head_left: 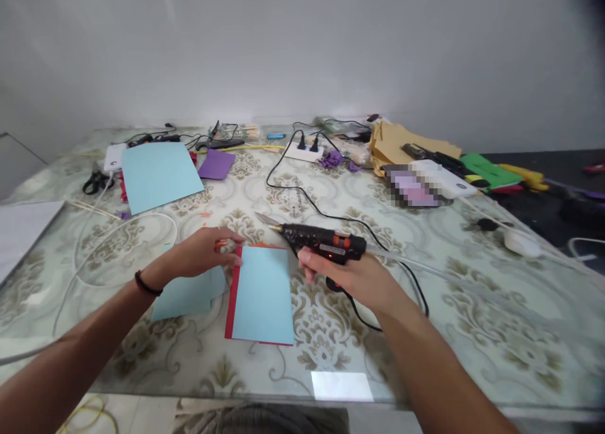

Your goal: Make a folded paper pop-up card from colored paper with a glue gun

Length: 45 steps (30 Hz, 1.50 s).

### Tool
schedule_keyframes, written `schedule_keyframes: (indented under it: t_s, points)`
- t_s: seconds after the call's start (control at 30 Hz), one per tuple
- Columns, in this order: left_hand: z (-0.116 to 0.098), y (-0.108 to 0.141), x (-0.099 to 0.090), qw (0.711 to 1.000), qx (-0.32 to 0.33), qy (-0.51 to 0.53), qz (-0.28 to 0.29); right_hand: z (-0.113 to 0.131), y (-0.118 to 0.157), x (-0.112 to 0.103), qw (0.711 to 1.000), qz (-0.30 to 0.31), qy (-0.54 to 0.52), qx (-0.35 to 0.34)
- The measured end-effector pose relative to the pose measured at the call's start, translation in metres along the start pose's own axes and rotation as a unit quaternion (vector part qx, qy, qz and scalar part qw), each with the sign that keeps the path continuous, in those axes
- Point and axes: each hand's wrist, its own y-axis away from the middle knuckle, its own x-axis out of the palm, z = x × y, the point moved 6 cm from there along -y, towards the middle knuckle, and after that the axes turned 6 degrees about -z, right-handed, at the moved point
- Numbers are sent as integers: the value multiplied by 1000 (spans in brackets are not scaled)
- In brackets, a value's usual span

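Observation:
My right hand (362, 276) is wrapped round the grip of a black hot glue gun (321, 240). Its nozzle points left, past the top edge of a light blue paper card (262, 292). A small orange light glows on the gun's side, and a clear glue stick (406, 261) sticks out behind. The card lies on the table with a red strip (232, 298) along its left side. My left hand (201, 252) has thumb and forefinger closed on the card's upper left corner. Something orange shows between those fingers. Beneath that hand lie light blue paper pieces (182, 297).
A larger light blue sheet (161, 174) and a purple piece (216, 164) lie at the back left. The gun's black cord (326, 213) loops towards a white power strip (304, 151). Brown paper (406, 143) and a phone (413, 188) lie at right; black scissors (97, 182) at left.

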Motion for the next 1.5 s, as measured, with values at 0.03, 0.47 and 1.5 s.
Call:
schedule_keyframes:
  t_s: [0.03,0.47,1.5]
  points:
    - [2,2,-2,1000,9,1,-23,0,1,0,1000,-8,10,1]
    - [-46,58,-22,984,145,46,-96,-1,2,63,982,23,-173,76]
    - [-34,70,21,963,246,26,-107,24,10,29,971,152,93,-157]
